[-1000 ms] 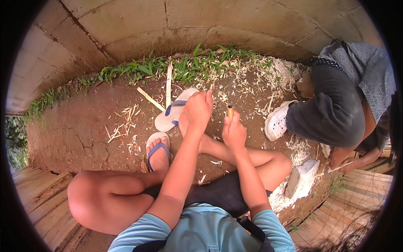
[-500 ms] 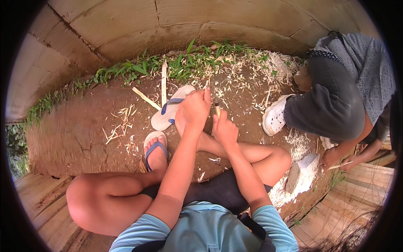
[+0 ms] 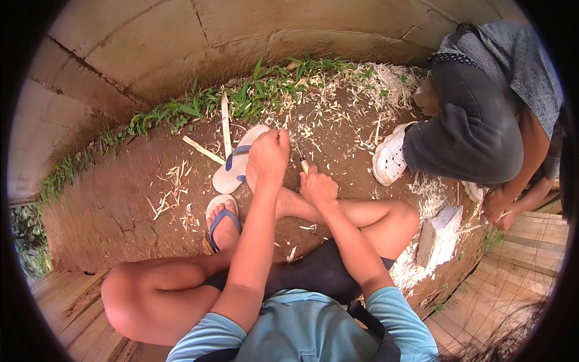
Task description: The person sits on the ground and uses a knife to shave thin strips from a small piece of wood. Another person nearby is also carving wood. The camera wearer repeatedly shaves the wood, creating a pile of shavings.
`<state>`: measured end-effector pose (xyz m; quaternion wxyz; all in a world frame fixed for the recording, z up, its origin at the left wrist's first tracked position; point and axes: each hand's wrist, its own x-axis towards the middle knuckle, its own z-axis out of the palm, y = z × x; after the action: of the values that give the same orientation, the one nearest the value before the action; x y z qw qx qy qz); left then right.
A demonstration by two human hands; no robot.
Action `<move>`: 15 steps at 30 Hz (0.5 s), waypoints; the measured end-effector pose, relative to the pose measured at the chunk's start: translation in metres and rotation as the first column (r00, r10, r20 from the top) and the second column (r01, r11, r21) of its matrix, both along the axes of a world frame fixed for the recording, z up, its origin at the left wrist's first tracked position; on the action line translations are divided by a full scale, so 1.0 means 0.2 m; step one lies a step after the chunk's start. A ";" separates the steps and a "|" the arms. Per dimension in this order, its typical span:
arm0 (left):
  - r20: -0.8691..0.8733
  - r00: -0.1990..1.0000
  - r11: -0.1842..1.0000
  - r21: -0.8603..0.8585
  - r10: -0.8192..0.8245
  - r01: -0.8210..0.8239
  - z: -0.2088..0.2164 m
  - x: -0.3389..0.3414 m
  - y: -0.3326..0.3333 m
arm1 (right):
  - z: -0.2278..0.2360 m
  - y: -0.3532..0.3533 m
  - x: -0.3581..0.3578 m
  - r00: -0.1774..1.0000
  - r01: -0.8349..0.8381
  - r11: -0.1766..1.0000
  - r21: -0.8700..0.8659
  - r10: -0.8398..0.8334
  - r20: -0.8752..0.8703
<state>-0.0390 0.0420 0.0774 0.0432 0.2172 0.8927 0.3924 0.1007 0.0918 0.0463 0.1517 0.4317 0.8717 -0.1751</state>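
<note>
My left hand (image 3: 269,158) is closed in a fist above the foot in the far sandal; whatever it grips is hidden by the fingers. To its right, my right hand (image 3: 319,186) is wrapped round the pale wooden handle of a knife (image 3: 304,166). A dark collar shows at the handle's end, and the thin blade points away toward the left hand, hard to see against the soil. The far sandal (image 3: 229,178) is white with blue straps. Its mate (image 3: 225,222) is on my other foot, nearer and to the left.
Two pale wooden strips (image 3: 226,125) lie beyond the sandals. Shavings (image 3: 386,84) litter the soil by the grass and wall (image 3: 325,30). At the right, another person's white shoe (image 3: 389,160) and hands (image 3: 499,208) are close to a pale block (image 3: 439,236). Slatted wood (image 3: 512,265) borders the near right.
The view has shifted slightly. My right hand has tilted the knife, its end now leaning left. The pale tip seen beside my left fingers is no longer distinct. The other person's hands have shifted.
</note>
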 end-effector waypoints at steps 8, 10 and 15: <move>-0.046 0.998 0.997 0.061 -0.035 0.038 -0.03 -0.01 0.00 | 0.16 -0.02 -0.02 0.908 0.065 0.994 0.088 -0.022 -0.419; -0.060 0.997 0.996 0.084 -0.039 0.044 -0.03 -0.01 0.01 | 0.10 0.01 -0.04 0.968 0.041 0.999 -0.008 -0.042 -0.249; -0.042 0.998 0.997 0.058 -0.042 0.045 -0.01 0.00 0.00 | -0.03 0.04 0.01 0.998 0.054 0.997 -0.047 -0.054 -0.009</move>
<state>-0.0399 0.0411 0.0750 0.0272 0.2456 0.8765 0.4131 0.1032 0.0997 0.0404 0.1525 0.4507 0.8561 -0.2016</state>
